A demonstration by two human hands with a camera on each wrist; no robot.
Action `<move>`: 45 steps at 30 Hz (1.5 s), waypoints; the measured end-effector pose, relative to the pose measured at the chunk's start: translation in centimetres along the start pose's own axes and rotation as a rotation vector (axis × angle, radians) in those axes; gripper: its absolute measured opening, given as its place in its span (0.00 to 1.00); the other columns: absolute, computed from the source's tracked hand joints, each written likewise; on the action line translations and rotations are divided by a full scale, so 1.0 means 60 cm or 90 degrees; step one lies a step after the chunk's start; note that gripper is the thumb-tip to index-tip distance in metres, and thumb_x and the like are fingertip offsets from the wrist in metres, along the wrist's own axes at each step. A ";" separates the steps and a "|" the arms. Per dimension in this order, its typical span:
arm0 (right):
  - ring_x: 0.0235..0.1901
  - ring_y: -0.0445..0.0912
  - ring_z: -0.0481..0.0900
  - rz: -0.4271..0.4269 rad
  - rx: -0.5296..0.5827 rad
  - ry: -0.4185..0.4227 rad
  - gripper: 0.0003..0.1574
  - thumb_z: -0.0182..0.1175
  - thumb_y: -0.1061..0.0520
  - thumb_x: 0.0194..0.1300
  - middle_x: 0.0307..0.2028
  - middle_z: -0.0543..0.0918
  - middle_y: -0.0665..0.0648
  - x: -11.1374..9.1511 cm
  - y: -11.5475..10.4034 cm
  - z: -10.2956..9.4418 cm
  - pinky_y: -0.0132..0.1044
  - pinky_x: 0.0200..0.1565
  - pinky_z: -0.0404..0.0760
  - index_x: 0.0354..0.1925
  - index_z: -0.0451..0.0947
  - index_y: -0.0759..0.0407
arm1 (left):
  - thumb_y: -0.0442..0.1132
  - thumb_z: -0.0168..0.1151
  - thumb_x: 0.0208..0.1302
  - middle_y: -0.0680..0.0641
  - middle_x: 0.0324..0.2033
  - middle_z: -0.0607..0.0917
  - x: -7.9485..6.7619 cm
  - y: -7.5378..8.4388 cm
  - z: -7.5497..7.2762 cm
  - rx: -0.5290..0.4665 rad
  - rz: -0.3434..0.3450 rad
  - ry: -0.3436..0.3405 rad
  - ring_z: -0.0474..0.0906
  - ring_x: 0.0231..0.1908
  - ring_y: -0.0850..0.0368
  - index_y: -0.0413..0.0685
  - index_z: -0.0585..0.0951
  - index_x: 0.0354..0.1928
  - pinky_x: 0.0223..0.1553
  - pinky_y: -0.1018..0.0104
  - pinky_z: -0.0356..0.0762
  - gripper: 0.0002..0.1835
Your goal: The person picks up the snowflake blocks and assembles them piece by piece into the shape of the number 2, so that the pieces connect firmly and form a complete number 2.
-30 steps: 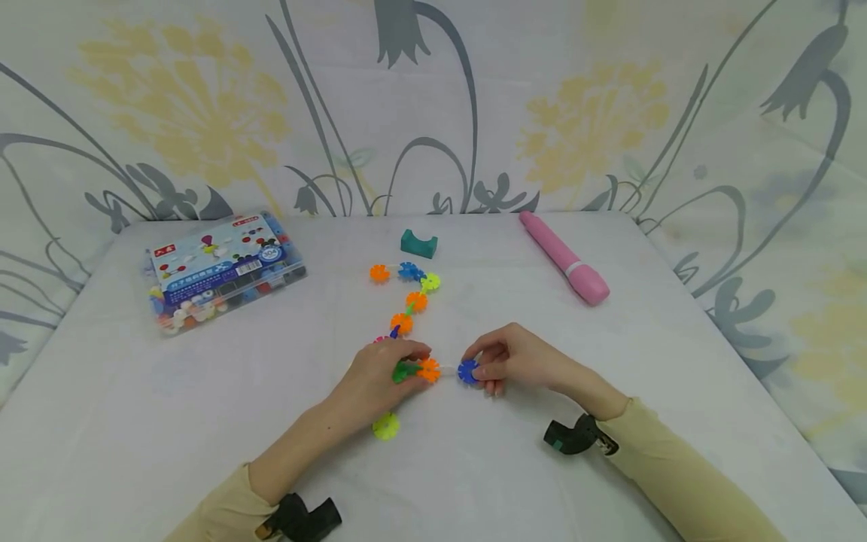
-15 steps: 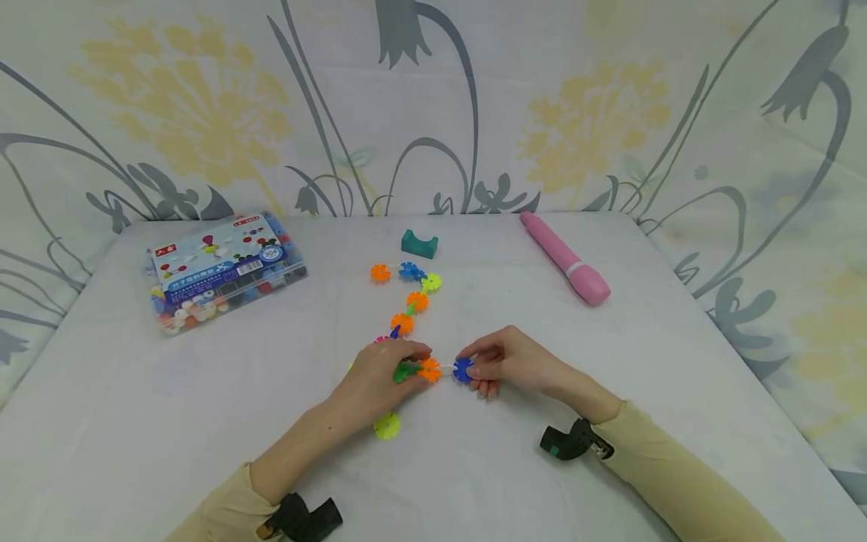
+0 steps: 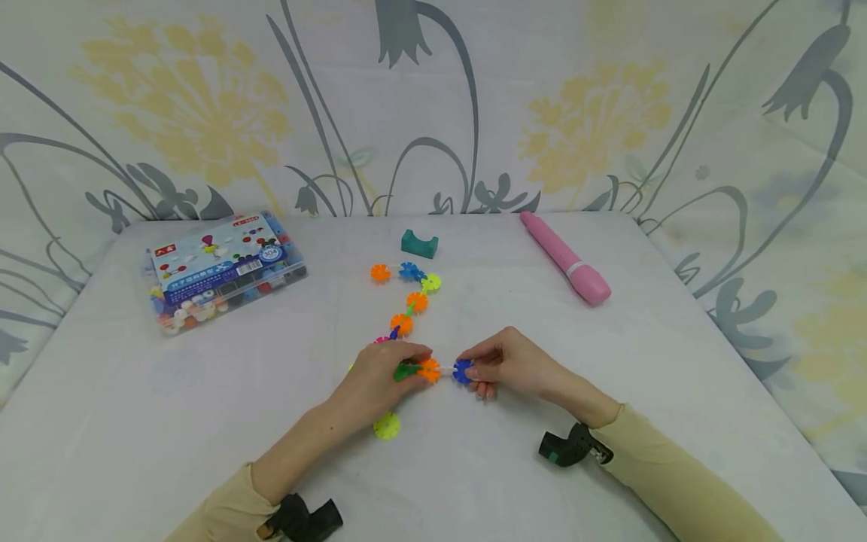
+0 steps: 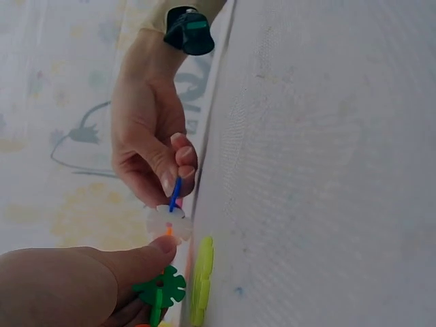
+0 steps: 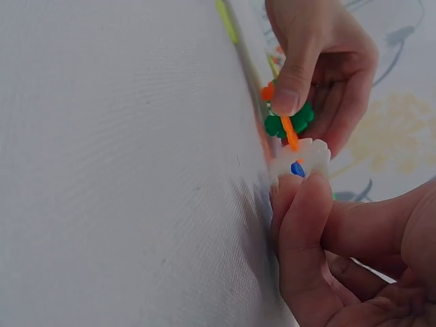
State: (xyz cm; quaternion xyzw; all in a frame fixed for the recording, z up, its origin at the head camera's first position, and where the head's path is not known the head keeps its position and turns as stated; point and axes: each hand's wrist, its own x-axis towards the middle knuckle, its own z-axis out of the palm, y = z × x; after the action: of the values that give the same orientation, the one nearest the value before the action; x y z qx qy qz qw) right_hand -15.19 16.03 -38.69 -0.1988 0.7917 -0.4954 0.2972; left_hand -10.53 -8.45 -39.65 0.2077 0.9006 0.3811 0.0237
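Observation:
In the head view my left hand (image 3: pixel 381 378) pinches an orange snowflake-shaped plastic disc (image 3: pixel 430 369), part of a chain of such discs. Beside it under the hand is a green disc (image 4: pixel 175 289). A white disc (image 5: pixel 315 155) stands edge-on between the orange one and a blue disc (image 3: pixel 462 371). My right hand (image 3: pixel 518 367) pinches that blue disc between thumb and fingers, its edge at the white disc. Away from my hands the chain continues through another orange disc (image 3: pixel 402 324) and a yellow-green disc (image 3: pixel 431 282). My left hand hides its middle stretch.
A clear box (image 3: pixel 226 271) of small colourful pieces lies at the back left of the white-covered table (image 3: pixel 271 391). Behind the chain stands a teal cradle-shaped block (image 3: pixel 419 244). A pink stick-like case (image 3: pixel 565 258) lies back right. A lime disc (image 3: pixel 387 426) lies below my left hand.
My right hand has shifted slightly left with the blue disc, narrowing the distance to the orange disc, then stayed nearly still. My left hand has hardly moved.

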 end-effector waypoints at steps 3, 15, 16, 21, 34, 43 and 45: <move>0.22 0.42 0.82 0.004 0.008 0.008 0.16 0.60 0.68 0.68 0.28 0.87 0.61 0.000 -0.002 0.002 0.32 0.29 0.84 0.53 0.80 0.76 | 0.36 0.71 0.61 0.48 0.48 0.88 0.001 0.000 0.000 -0.002 -0.003 -0.001 0.83 0.53 0.51 0.42 0.85 0.53 0.58 0.52 0.78 0.18; 0.22 0.41 0.80 0.017 0.053 0.019 0.16 0.61 0.67 0.68 0.28 0.88 0.61 0.002 -0.001 0.006 0.28 0.26 0.80 0.52 0.80 0.75 | 0.35 0.70 0.62 0.48 0.47 0.89 0.002 0.000 0.000 -0.015 0.001 -0.006 0.83 0.51 0.52 0.41 0.85 0.52 0.56 0.54 0.80 0.17; 0.22 0.41 0.79 0.017 0.054 0.017 0.16 0.61 0.67 0.68 0.28 0.87 0.60 0.003 -0.001 0.006 0.28 0.26 0.79 0.52 0.81 0.75 | 0.35 0.70 0.61 0.48 0.47 0.89 0.002 0.000 0.000 -0.015 -0.002 -0.007 0.83 0.51 0.52 0.41 0.85 0.52 0.56 0.54 0.80 0.17; 0.22 0.41 0.79 0.026 0.045 0.009 0.17 0.61 0.67 0.68 0.27 0.87 0.59 0.005 -0.001 0.007 0.28 0.26 0.79 0.53 0.80 0.75 | 0.35 0.71 0.61 0.48 0.47 0.89 0.002 -0.001 -0.002 -0.015 -0.004 -0.004 0.84 0.51 0.52 0.41 0.85 0.52 0.56 0.54 0.80 0.17; 0.27 0.44 0.80 -0.009 -0.123 0.026 0.17 0.63 0.57 0.69 0.29 0.85 0.53 -0.006 -0.006 -0.020 0.32 0.32 0.81 0.53 0.83 0.64 | 0.36 0.71 0.61 0.49 0.47 0.89 0.003 0.000 -0.001 -0.027 -0.022 -0.008 0.84 0.50 0.54 0.43 0.85 0.53 0.56 0.53 0.79 0.17; 0.34 0.39 0.83 -0.112 -0.159 0.032 0.11 0.68 0.57 0.64 0.37 0.88 0.50 -0.022 -0.051 0.030 0.31 0.40 0.84 0.44 0.86 0.60 | 0.36 0.72 0.60 0.49 0.47 0.89 0.002 -0.006 -0.004 -0.019 -0.002 -0.004 0.84 0.50 0.54 0.42 0.85 0.53 0.55 0.54 0.80 0.18; 0.31 0.36 0.82 -0.127 -0.154 0.007 0.11 0.69 0.58 0.63 0.34 0.88 0.50 -0.019 -0.053 0.057 0.30 0.38 0.84 0.44 0.86 0.62 | 0.35 0.72 0.60 0.49 0.47 0.88 0.001 -0.006 -0.003 -0.014 0.004 0.000 0.84 0.51 0.53 0.42 0.84 0.53 0.55 0.53 0.80 0.18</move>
State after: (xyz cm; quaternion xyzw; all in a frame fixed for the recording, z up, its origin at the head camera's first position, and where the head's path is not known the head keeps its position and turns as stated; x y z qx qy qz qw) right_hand -12.01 13.08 -36.64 -0.3082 0.8236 -0.4242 0.2161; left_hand -10.74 -8.80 -39.76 0.2105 0.8956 0.3911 0.0248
